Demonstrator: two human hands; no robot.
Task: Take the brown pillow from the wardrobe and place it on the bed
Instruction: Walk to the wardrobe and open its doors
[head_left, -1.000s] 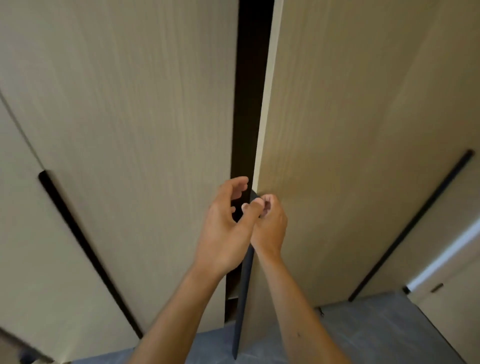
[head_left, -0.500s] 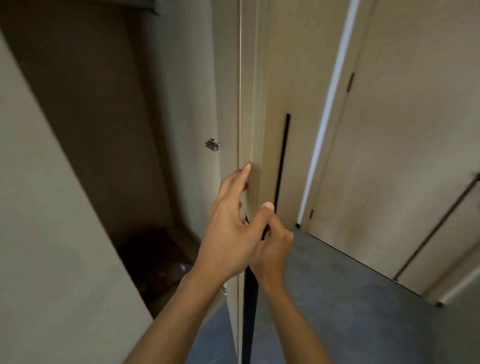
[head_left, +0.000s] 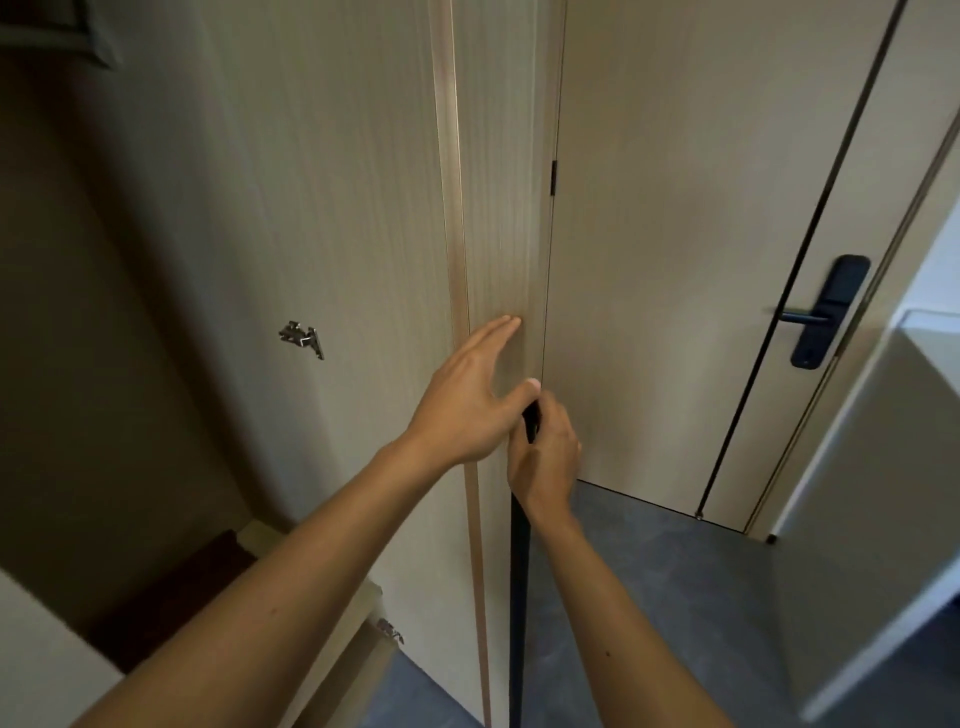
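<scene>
- Now, nearest us: our right hand (head_left: 545, 447) is curled around the black handle strip (head_left: 519, 597) on the front edge of the wardrobe door (head_left: 498, 208), gripping it.
- Our left hand (head_left: 467, 395) is spread wide and flat, fingers (head_left: 501, 327) pressed on the door's edge face, holding nothing.
- Change from a second ago: the door was only a dark crack then; it has since swung wide, edge-on to us, with its inner face and a metal hinge fitting (head_left: 301, 338) exposed. We judge the opening step nearly done; reaching in comes next.
- Farther in, low left: a dark brown mass on the wardrobe (head_left: 104, 312) floor, probably the brown pillow (head_left: 176, 587). It is in shadow and partly hidden by our forearm.
- Orientation: it appears to lie flat, long axis running from near-left toward far-right; we cannot tell which end faces out.
- Beyond: room door (head_left: 701, 260) with a black lever lock (head_left: 826, 312). No bed in view.
</scene>
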